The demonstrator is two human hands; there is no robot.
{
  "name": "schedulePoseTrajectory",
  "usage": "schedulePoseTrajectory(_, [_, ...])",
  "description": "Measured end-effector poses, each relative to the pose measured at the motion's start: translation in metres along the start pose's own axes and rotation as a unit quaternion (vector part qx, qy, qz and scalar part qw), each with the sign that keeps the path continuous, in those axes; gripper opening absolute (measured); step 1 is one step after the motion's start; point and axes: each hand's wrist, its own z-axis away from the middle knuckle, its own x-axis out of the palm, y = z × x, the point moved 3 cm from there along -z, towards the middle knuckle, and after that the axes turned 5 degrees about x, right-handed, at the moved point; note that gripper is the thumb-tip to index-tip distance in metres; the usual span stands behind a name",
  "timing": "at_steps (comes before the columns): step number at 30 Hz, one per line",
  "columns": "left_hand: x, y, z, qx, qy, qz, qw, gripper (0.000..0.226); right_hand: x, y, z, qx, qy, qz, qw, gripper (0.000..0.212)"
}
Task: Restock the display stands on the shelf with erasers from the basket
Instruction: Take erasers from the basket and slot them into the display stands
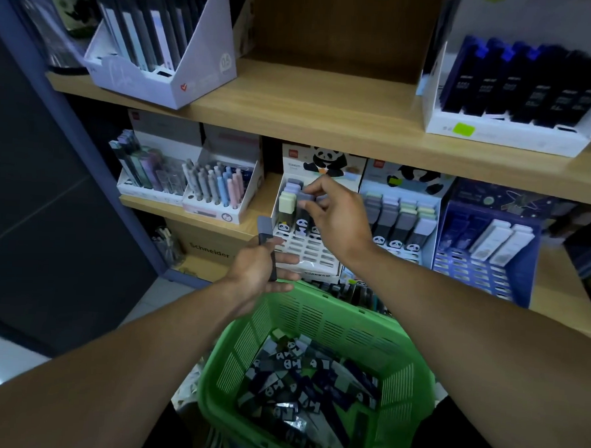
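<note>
Erasers fill the bottom of the green basket [320, 323] just below my view, a jumble of dark sleeved bars with panda faces [300, 383]. My right hand [338, 219] is up at the left panda display stand [306, 254] on the middle shelf [325, 123], thumb and fingertips pinched on the grey top of one eraser [307, 199] that stands upright in the stand's back rows. Beside it stand a pale green-topped eraser [287, 203] and a lilac one, while the white grid slots at the front of the stand lie open.

My left hand [261, 269] sits lower, in front of the stand and just above the basket's far rim, fingers curled around another grey eraser [266, 236], held upright with its top sticking out above my thumb.

To the right, touching the first stand, I see a second panda stand [403, 215] with four rows of grey, green and lilac erasers. Further right is a blue stand [489, 259] holding white bars. Left of the erasers sits a tray of pastel pens [217, 190].
</note>
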Motion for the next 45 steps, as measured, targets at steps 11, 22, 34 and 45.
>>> schedulePoseTrajectory(11, [-0.009, 0.001, -0.004, 0.011, -0.008, -0.017, 1.000, 0.025, 0.007, 0.003, -0.001, -0.023, -0.016, 0.051, 0.998, 0.005])
schedulePoseTrajectory(22, [-0.009, -0.001, -0.003, 0.021, -0.057, -0.037, 0.997, 0.036, 0.007, 0.002, -0.005, 0.003, -0.005, 0.154, 0.988, 0.016])
schedulePoseTrajectory(34, [0.020, 0.007, -0.006, 0.017, -0.060, 0.000, 0.998, 0.021, -0.013, -0.018, 0.017, 0.131, -0.085, -0.038, 0.987, 0.014])
schedulePoseTrajectory(45, [0.043, 0.015, -0.012, 0.196, -0.039, -0.115, 0.973, 0.033, -0.053, 0.005, 0.020, 0.164, -0.038, -0.088, 0.982, 0.013])
